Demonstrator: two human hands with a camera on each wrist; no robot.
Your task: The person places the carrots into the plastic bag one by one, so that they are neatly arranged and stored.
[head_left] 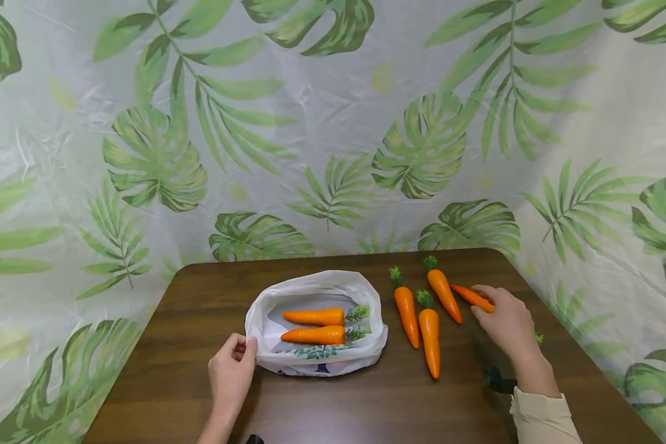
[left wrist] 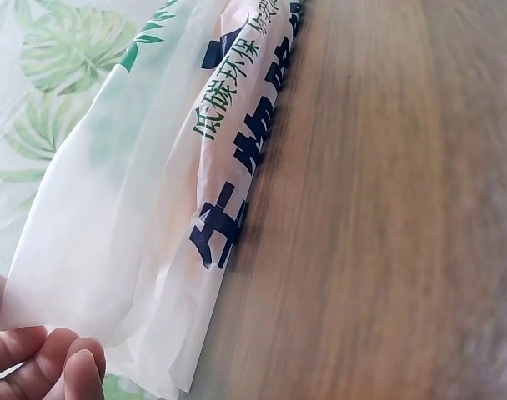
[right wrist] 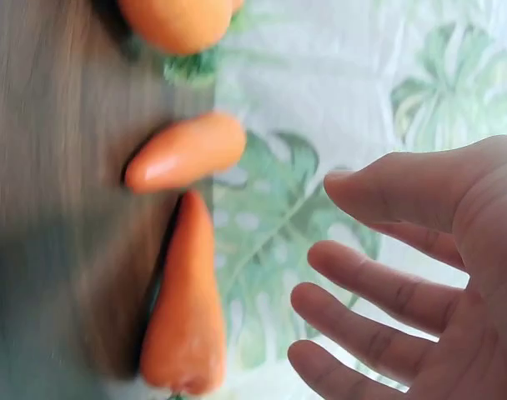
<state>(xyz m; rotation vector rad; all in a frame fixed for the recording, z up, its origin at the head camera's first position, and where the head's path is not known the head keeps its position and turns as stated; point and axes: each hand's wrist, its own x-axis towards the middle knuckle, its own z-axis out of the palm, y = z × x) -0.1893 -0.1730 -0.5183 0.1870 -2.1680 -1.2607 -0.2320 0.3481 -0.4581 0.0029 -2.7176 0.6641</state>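
A white plastic bag (head_left: 261,308) with printed lettering sits on the table, its mouth spread wide. Two orange carrots (head_left: 313,335) with green tops lie inside it. At the bag's left edge my left hand (head_left: 232,373) pinches the plastic between thumb and fingers; the left wrist view shows the bag (left wrist: 78,250) in those fingertips. My right hand (head_left: 507,320) is over a carrot (head_left: 470,297) at the right, which it partly hides in the head view. In the right wrist view its fingers (right wrist: 370,287) are spread, with a gap between them and the carrot (right wrist: 187,308).
Left of my right hand, three more carrots (head_left: 405,314) lie on the brown wooden table (head_left: 200,308). A bit of green leaf (head_left: 539,338) peeks out beyond my right wrist. A leaf-patterned sheet (head_left: 333,123) hangs behind the table.
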